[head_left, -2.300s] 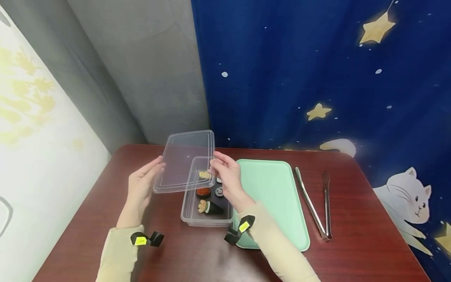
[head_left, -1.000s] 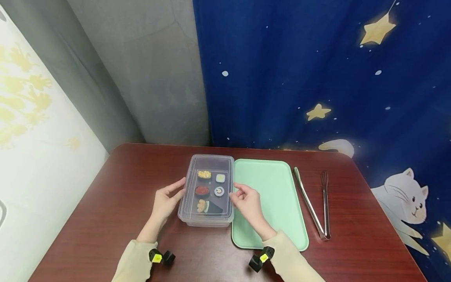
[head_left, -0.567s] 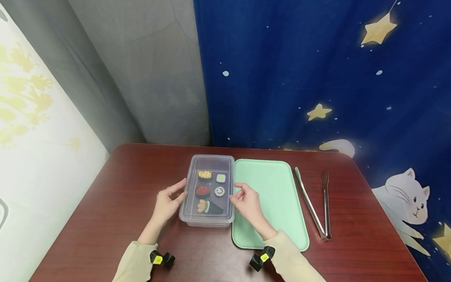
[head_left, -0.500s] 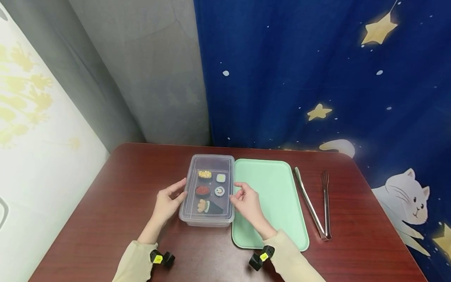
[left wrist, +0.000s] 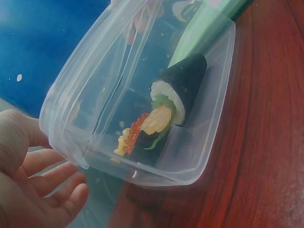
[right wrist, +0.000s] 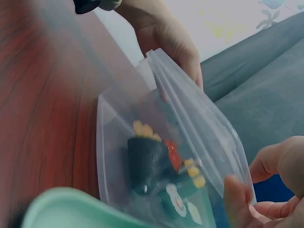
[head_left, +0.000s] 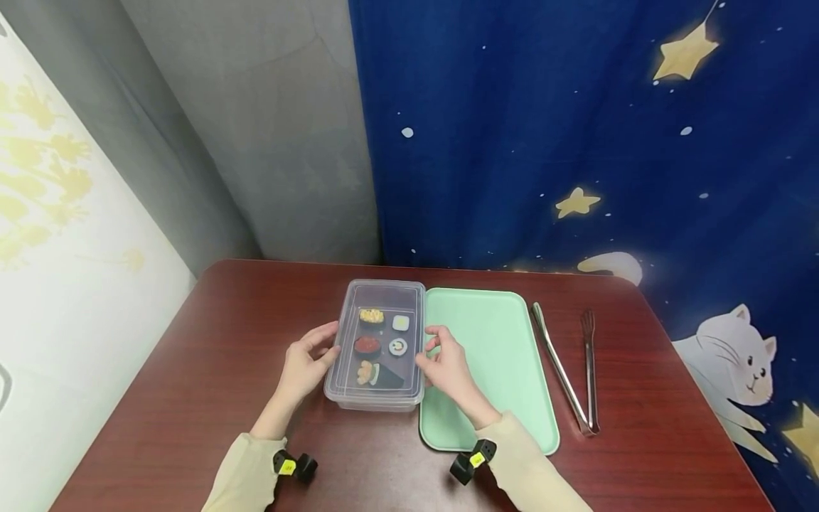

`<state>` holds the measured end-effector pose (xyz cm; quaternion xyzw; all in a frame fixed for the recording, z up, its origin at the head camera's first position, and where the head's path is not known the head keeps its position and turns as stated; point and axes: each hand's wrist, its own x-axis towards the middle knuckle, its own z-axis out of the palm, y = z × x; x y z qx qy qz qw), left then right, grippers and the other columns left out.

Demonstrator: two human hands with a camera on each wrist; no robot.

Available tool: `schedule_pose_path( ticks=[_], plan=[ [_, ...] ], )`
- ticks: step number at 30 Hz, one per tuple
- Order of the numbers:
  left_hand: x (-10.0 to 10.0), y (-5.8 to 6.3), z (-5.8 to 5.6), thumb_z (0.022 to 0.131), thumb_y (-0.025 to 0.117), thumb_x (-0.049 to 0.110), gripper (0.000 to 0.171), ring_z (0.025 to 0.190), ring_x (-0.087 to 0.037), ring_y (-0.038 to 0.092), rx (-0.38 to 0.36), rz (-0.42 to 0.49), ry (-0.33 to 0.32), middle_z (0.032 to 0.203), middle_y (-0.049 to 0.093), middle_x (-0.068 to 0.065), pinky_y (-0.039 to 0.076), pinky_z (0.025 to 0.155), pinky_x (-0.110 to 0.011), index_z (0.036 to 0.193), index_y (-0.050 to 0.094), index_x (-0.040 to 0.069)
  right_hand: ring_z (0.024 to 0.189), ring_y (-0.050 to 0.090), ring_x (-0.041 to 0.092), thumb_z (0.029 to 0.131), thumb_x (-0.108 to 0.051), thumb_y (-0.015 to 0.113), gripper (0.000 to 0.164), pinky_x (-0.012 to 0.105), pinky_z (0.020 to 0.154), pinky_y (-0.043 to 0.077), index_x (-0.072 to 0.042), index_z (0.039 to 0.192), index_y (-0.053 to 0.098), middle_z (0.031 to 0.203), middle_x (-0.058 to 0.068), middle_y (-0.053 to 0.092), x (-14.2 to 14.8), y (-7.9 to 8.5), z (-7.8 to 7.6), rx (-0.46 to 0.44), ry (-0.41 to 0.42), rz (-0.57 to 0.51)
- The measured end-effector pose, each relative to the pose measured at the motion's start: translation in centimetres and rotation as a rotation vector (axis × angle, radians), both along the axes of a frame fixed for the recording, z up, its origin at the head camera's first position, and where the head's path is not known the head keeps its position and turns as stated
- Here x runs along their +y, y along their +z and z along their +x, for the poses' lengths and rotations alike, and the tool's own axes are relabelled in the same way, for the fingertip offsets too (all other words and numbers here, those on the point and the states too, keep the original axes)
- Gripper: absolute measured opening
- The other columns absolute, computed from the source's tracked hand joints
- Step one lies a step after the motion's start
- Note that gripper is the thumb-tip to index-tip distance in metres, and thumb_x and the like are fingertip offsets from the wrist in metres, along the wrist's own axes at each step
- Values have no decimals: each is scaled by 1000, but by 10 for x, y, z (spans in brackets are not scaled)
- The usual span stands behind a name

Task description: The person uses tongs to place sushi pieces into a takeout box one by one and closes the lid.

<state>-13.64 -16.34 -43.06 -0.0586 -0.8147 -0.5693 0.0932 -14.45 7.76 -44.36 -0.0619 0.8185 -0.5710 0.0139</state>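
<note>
A clear plastic lid (head_left: pixel 381 295) sits on a clear food container (head_left: pixel 377 407) on the table. Through it I see sushi pieces: a dark cone-shaped hand roll (left wrist: pixel 187 88), a piece with red roe (head_left: pixel 367 345), a yellow-topped piece (head_left: pixel 371 316) and round rolls (head_left: pixel 398 347). At the lid's left edge, my left hand (head_left: pixel 305 366) touches the rim, its lower fingers (left wrist: pixel 50 173) loosely extended beneath. Across from it, my right hand (head_left: pixel 448 364) pinches the lid's right edge between thumb and curled finger, as the right wrist view shows.
A pale green tray (head_left: pixel 493 370) lies right against the container's right side, partly under my right forearm. Metal tongs (head_left: pixel 566 377) lie spread on the table farther right. The dark red table (head_left: pixel 256 313) ends at the curtain (head_left: pixel 480 178).
The lid, earlier held tilted in the air above the container by both hands, has come down onto it. My hands moved to its two sides. In the last half second there is almost no movement.
</note>
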Motion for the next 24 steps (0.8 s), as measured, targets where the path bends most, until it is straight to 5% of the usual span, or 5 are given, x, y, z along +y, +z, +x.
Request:
schedule_pose_path(
  ticks=[6,9,13,19,24],
  plan=[
    [-4,-21,-10,80,59,-17,36,100,-40,58,0,62,-21,125,52,-30,51,75,-13,116,55,-19,40,45,9,76,6,53,45,36,40,52,3,120,45,93,15,47,0,1,-2,-34,19,-18],
    [-8,-32,-15,81,60,-15,37,100,-37,59,-18,72,-12,124,54,-27,51,75,-13,118,56,-15,43,45,10,76,7,53,44,34,40,52,5,119,44,95,17,46,1,2,-3,-42,39,-19],
    [-16,-27,-24,85,62,-3,37,101,-33,61,-128,-16,1,118,60,-24,53,79,-24,122,57,-7,46,44,9,76,5,58,41,32,41,51,6,116,47,91,15,48,7,9,-9,-24,42,52],
    [-38,-3,-72,94,57,15,43,110,-36,56,-310,-95,-74,126,55,-24,50,89,-42,130,50,-6,64,50,18,83,-13,66,38,30,54,45,2,115,53,83,12,56,14,32,-44,60,-51,270],
    [-36,4,-115,94,57,18,47,100,-34,62,-428,-64,-154,123,55,-29,55,80,-37,131,47,-10,74,60,28,90,-30,60,47,33,64,50,1,124,50,93,15,62,9,34,-88,-52,-90,354]
  ],
)
